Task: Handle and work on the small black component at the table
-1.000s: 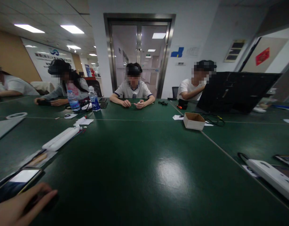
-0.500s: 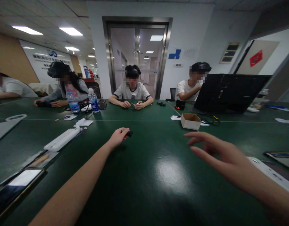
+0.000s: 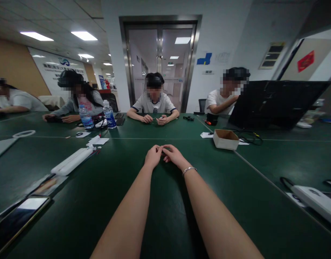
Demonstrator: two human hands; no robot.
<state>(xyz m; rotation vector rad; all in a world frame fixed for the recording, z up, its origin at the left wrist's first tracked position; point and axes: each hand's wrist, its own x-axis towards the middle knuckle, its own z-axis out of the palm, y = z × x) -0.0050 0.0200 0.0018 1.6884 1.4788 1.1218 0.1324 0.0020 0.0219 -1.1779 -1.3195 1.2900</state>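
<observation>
My left hand (image 3: 153,156) is closed above the middle of the green table (image 3: 122,201), its fingertips pinched together. Against those fingertips rest the fingers of my right hand (image 3: 174,157), which are bent and closed too; a bracelet (image 3: 189,170) circles that wrist. Something small and dark shows faintly between the two hands, mostly hidden by the fingers, so I cannot make out what it is.
An open box (image 3: 225,140) and a black monitor (image 3: 275,104) stand on the right. Bottles (image 3: 110,116), a white power strip (image 3: 72,162) and a phone (image 3: 21,221) lie or stand left. Several people sit across the table; a white device (image 3: 316,201) is far right.
My right hand has moved left and closed, meeting my left hand, which has shifted right. The small black object that stuck out of my left hand is now mostly covered. The view has turned slightly.
</observation>
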